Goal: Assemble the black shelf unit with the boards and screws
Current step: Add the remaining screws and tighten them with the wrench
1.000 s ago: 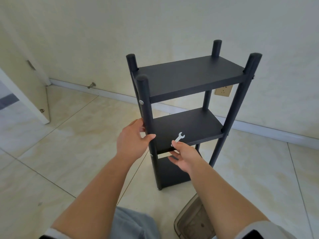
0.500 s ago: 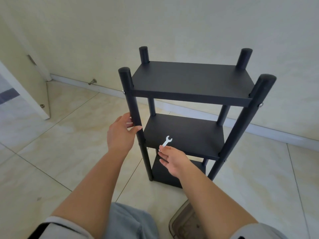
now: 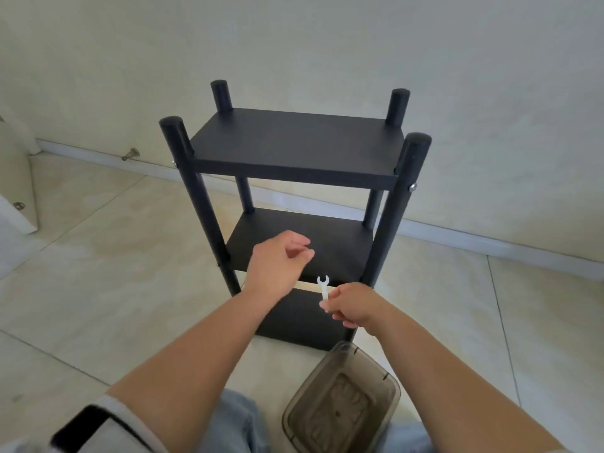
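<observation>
We find no text, label, brand, number or sign that can be read anywhere in this view.
</observation>
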